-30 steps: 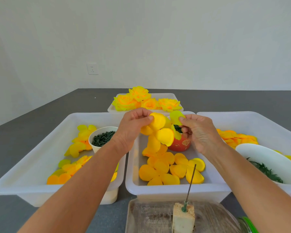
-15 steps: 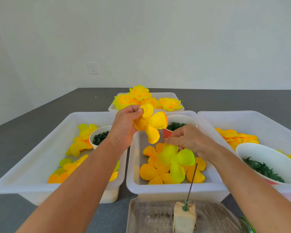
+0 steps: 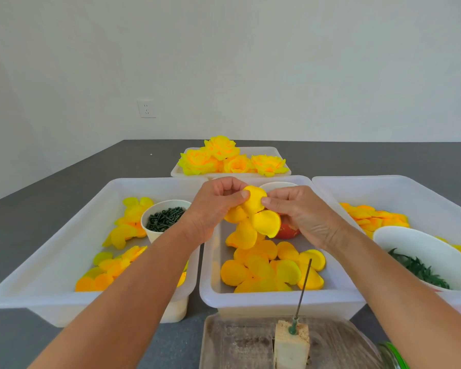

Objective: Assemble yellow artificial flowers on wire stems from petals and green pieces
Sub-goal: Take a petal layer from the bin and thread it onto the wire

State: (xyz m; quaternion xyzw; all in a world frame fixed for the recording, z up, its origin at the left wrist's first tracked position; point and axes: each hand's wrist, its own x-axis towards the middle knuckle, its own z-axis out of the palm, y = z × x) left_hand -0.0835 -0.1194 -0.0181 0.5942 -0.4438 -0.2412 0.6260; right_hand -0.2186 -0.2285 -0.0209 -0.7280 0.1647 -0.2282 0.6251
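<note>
left hand [image 3: 213, 206]: pinching the yellow petal cluster [image 3: 252, 218]
right hand [image 3: 301, 211]: pinching its top petal too
spot: above the middle bin [image 3: 277, 298]

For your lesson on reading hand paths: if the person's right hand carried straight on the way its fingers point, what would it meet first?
The right hand points left, pinching the yellow fabric petal cluster. Straight beyond that petal it would probably meet the left hand gripping the other side, though depth is hard to judge.

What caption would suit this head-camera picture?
Both hands pinch a yellow petal piece above the middle tray of loose petals.
</note>
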